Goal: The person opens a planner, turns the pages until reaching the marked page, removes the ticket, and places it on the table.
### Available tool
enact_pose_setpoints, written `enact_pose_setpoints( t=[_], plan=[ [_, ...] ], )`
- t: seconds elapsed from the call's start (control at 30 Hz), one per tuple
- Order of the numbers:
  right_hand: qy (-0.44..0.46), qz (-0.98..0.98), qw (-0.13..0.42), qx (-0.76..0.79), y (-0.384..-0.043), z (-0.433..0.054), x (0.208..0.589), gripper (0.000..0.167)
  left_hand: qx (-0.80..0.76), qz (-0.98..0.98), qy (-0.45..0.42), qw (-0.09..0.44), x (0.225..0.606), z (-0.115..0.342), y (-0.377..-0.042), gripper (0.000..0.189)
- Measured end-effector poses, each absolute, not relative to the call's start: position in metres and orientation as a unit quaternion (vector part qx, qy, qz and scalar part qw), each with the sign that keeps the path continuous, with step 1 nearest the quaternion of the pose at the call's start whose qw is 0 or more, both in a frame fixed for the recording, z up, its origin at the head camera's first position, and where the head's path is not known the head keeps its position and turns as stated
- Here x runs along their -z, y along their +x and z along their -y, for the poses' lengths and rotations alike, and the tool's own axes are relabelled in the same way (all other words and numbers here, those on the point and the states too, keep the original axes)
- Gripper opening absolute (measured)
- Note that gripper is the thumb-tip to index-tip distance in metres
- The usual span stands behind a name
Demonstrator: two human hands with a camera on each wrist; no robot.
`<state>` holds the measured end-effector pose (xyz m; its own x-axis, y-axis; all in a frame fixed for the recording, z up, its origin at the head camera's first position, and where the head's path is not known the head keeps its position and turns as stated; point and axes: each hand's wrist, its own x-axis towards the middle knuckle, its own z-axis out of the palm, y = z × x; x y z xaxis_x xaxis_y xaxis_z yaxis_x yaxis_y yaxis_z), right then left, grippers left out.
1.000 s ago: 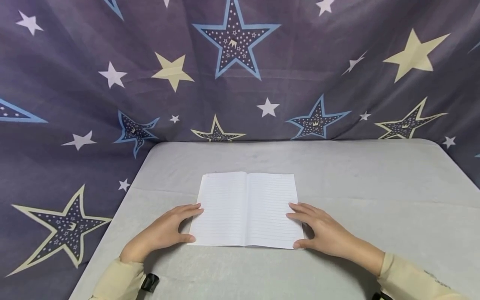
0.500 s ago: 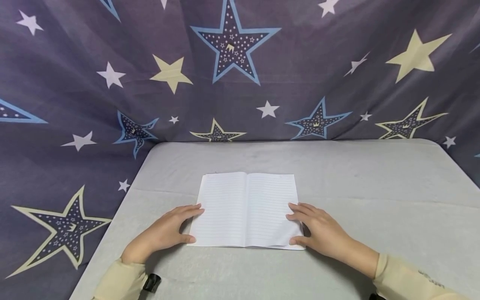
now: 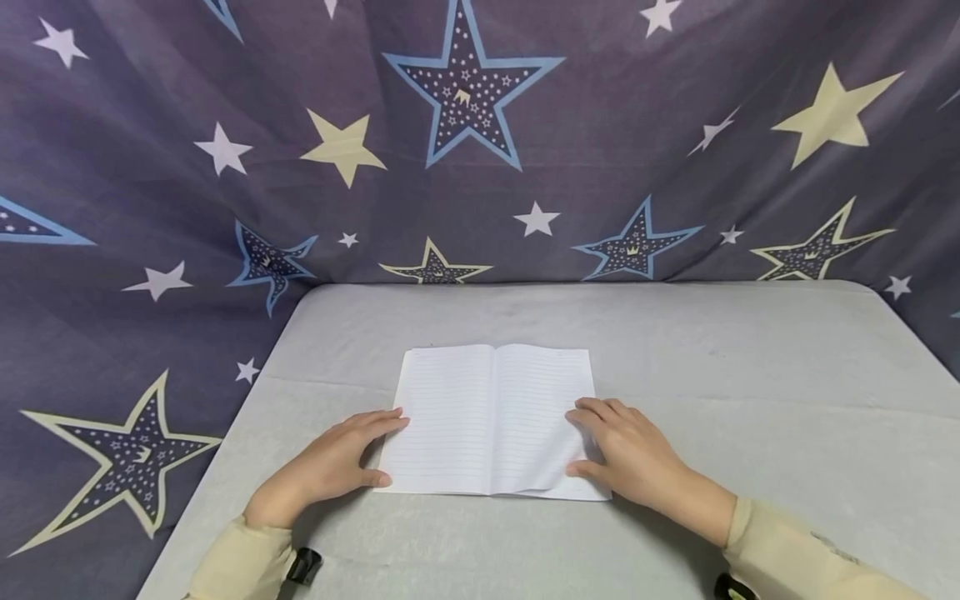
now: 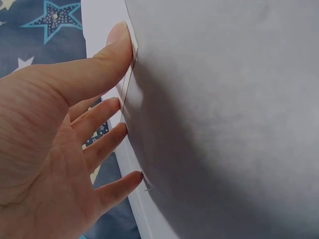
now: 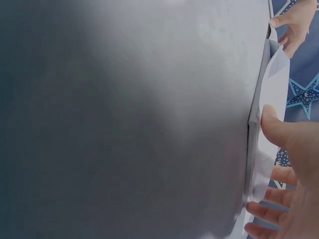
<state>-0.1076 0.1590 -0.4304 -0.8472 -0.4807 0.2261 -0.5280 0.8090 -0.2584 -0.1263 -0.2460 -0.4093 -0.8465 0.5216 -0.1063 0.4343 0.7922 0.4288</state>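
Both hands flat, open, on notebook (image 3: 495, 421): left hand (image 3: 326, 467) steadies left edge; right hand (image 3: 637, 458) has slid inward, buckling right page's lower corner.

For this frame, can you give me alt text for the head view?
An open lined notebook lies on a grey table; the left hand touches its left edge, the right hand presses the right page, which buckles. Star-printed cloth hangs behind.
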Motion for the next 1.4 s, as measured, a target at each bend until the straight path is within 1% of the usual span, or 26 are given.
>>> enact_pose_setpoints(
  t=[0.2, 0.47, 0.57, 0.7, 0.77, 0.87, 1.0, 1.1, 1.17, 1.23, 1.33, 1.4],
  plan=[
    [0.272, 0.940, 0.091, -0.184, -0.116, -0.151, 0.434, 0.061, -0.195, -0.941, 0.254, 0.113, 0.408, 0.245, -0.126, 0.074],
    [0.267, 0.924, 0.087, -0.260, -0.119, -0.147, 0.433, 0.050, -0.190, -0.943, 0.241, 0.127, 0.408, 0.243, -0.127, 0.075],
    [0.279, 0.918, 0.058, -0.277, -0.119, -0.151, 0.431, 0.055, -0.191, -0.943, 0.245, 0.124, 0.408, 0.243, -0.127, 0.075],
    [0.303, 0.914, -0.020, -0.270, -0.119, -0.164, 0.424, 0.072, -0.191, -0.942, 0.248, 0.121, 0.408, 0.243, -0.128, 0.075],
    [0.312, 0.910, -0.051, -0.268, -0.120, -0.170, 0.421, 0.078, -0.189, -0.943, 0.248, 0.121, 0.407, 0.243, -0.128, 0.075],
    [0.318, 0.906, -0.066, -0.271, -0.121, -0.175, 0.421, 0.079, -0.188, -0.942, 0.250, 0.119, 0.406, 0.242, -0.127, 0.074],
    [0.316, 0.910, -0.040, -0.266, -0.121, -0.171, 0.426, 0.069, -0.188, -0.943, 0.247, 0.120, 0.405, 0.243, -0.125, 0.074],
    [0.312, 0.915, -0.008, -0.254, -0.120, -0.165, 0.429, 0.059, -0.187, -0.944, 0.244, 0.120, 0.405, 0.244, -0.123, 0.075],
    [0.302, 0.921, 0.013, -0.248, -0.120, -0.161, 0.431, 0.056, -0.186, -0.944, 0.246, 0.117, 0.405, 0.244, -0.123, 0.075],
    [0.286, 0.925, 0.037, -0.246, -0.120, -0.157, 0.431, 0.062, -0.186, -0.944, 0.248, 0.113, 0.405, 0.244, -0.124, 0.074],
    [0.251, 0.929, 0.059, -0.266, -0.121, -0.150, 0.430, 0.085, -0.186, -0.943, 0.252, 0.111, 0.405, 0.244, -0.124, 0.074],
    [0.229, 0.925, 0.065, -0.295, -0.120, -0.145, 0.427, 0.100, -0.186, -0.943, 0.253, 0.112, 0.405, 0.243, -0.124, 0.074]
  ],
)
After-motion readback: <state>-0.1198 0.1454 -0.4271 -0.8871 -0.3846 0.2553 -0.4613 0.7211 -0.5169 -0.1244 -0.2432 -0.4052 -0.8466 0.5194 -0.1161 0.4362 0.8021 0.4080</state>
